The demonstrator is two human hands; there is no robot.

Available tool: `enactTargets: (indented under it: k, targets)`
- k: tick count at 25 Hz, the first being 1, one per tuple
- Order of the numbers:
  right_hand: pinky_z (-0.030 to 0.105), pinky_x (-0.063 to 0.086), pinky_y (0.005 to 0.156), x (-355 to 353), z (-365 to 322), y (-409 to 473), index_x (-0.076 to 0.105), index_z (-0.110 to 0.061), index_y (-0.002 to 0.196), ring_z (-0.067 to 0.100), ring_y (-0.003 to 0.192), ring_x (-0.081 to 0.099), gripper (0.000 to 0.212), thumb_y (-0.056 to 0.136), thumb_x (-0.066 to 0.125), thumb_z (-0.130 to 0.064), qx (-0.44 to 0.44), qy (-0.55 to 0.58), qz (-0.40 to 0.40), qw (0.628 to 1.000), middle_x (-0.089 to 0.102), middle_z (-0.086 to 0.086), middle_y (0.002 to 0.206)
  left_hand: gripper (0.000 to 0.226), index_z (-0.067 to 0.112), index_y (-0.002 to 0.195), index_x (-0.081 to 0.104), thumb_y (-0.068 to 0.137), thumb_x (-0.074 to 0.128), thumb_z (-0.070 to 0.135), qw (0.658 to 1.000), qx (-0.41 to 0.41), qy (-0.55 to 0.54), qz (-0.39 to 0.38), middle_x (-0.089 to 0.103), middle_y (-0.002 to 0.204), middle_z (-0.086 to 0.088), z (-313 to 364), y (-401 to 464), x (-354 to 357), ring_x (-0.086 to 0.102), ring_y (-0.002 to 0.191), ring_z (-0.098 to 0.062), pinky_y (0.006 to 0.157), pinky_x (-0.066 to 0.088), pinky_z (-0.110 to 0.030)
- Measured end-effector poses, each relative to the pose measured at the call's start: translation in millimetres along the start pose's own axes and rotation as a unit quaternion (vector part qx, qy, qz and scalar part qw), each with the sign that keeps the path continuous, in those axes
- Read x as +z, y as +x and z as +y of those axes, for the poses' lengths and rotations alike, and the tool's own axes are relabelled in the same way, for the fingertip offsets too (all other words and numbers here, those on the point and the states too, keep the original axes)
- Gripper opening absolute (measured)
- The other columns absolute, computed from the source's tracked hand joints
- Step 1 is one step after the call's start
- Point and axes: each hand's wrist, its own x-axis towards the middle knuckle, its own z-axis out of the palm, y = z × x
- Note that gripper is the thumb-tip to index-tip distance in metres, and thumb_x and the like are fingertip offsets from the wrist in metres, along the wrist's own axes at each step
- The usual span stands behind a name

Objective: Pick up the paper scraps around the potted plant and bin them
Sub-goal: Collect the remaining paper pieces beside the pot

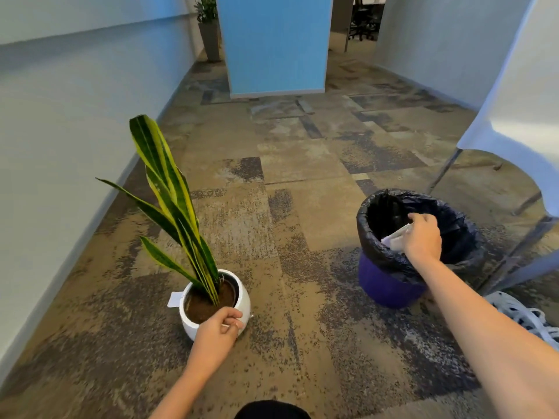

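Right hand (422, 237) is over the mouth of the bin (465, 237), fingers curled round a bunch of white paper scraps (396, 237); the bunch sits just inside the near rim, above the black liner.

Left hand (219, 329) is at the near rim of the white pot (243, 300), fingers curled. It may be pinching something small and pale, but I cannot tell for certain.

One scrap (174, 298) lies on the carpet (287, 237), touching the pot's far-left side.

Step in hand, as judged: release into the bin. To do it well, keep the hand centred over the opening, open the fingers fully and check nothing clings. Then reach round the leaves (169, 192) for the remaining scrap.
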Motion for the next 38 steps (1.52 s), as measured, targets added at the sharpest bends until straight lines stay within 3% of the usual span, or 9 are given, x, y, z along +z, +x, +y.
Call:
enactTargets:
  k: [6,12,15,18,22,26,30,34,38]
  targets:
    - [0.039,0.045,0.072,28.3,-49.1,-47.1,0.056,-0.005,0.12,0.037,0.098,0.056,0.035,0.086,0.054,0.003,-0.124,0.075,0.093,0.985,0.042,0.017,0.132,0.024,0.027,0.093,0.064,0.089,0.052,0.007,0.999,-0.024,-0.02,0.024,0.069,0.084,0.002,-28.6,-0.5,-22.6,0.064,0.076,-0.012,0.065,0.046,-0.021]
    - [0.038,0.053,0.069,94.3,-130.3,-137.4,0.062,-0.006,0.105,0.025,0.084,0.061,0.023,0.085,0.056,0.003,-0.262,0.162,0.002,0.951,0.057,0.01,0.107,0.022,0.03,0.091,0.063,0.09,0.056,0.01,0.994,-0.079,-0.038,0.064,0.069,0.083,0.001,-94.1,0.7,-68.3,0.066,0.078,-0.012,0.068,0.049,-0.02]
    - [0.028,0.053,0.062,130.5,-177.0,-193.5,0.066,-0.005,0.095,0.019,0.078,0.06,0.015,0.084,0.061,0.003,-0.395,0.172,-0.045,0.901,0.062,0.008,0.095,0.019,0.025,0.097,0.064,0.09,0.055,0.009,0.987,-0.131,-0.006,0.096,0.067,0.084,0.007,-149.4,5.9,-94.5,0.064,0.08,-0.006,0.074,0.051,-0.023]
    - [0.016,0.043,0.061,158.3,-216.5,-240.4,0.066,-0.007,0.086,0.013,0.073,0.055,0.012,0.084,0.057,-0.001,-0.497,0.196,-0.095,0.84,0.061,0.004,0.088,0.022,0.022,0.107,0.063,0.091,0.053,0.013,0.978,-0.164,0.089,0.092,0.062,0.09,0.01,-205.1,11.0,-117.8,0.06,0.082,-0.007,0.075,0.05,-0.023]
    - [0.021,0.046,0.063,210.6,-256.7,-285.5,0.065,-0.01,0.09,0.016,0.078,0.057,0.012,0.085,0.056,-0.003,-0.584,0.181,-0.206,0.764,0.061,0.004,0.091,0.044,0.026,0.133,0.045,0.091,0.058,0.025,0.944,-0.205,0.259,0.015,0.049,0.13,0.003,-273.6,16.1,-150.0,0.051,0.117,-0.016,0.095,0.05,-0.03]
    - [0.03,0.049,0.071,273.5,-272.1,-315.1,0.059,-0.013,0.111,0.023,0.094,0.059,0.025,0.088,0.052,-0.005,-0.583,0.088,-0.316,0.743,0.056,0.005,0.108,0.077,0.024,0.151,0.014,0.09,0.059,0.037,0.894,-0.287,0.331,-0.094,0.016,0.156,-0.005,-324.0,11.3,-168.9,0.03,0.138,-0.03,0.106,0.042,-0.04]
    - [0.037,0.047,0.084,328.8,-286.9,-332.9,0.039,-0.012,0.136,0.03,0.109,0.049,0.048,0.09,0.045,-0.002,-0.515,-0.015,-0.384,0.767,0.042,0.01,0.13,0.1,0.031,0.15,-0.011,0.086,0.066,0.038,0.874,-0.345,0.295,-0.173,-0.023,0.158,-0.004,-353.9,10.4,-174.7,0.004,0.146,-0.042,0.115,0.029,-0.047]
    - [0.044,0.045,0.088,372.3,-308.8,-338.6,0.023,-0.009,0.144,0.041,0.12,0.042,0.065,0.086,0.051,0.002,-0.407,-0.109,-0.425,0.801,0.028,0.019,0.141,0.102,0.033,0.149,-0.014,0.086,0.065,0.036,0.866,-0.345,0.29,-0.215,-0.028,0.156,-0.009,-365.7,13.8,-166.1,0.005,0.145,-0.046,0.116,0.027,-0.048]
    - [0.047,0.032,0.108,412.2,-321.4,-331.9,0.007,-0.011,0.151,0.045,0.142,0.012,0.073,0.091,0.048,-0.001,-0.317,-0.143,-0.466,0.813,0.002,0.021,0.156,0.096,0.035,0.149,-0.015,0.089,0.06,0.037,0.86,-0.34,0.331,-0.187,-0.024,0.158,-0.009,-372.9,15.2,-150.2,0.006,0.144,-0.048,0.114,0.033,-0.045]
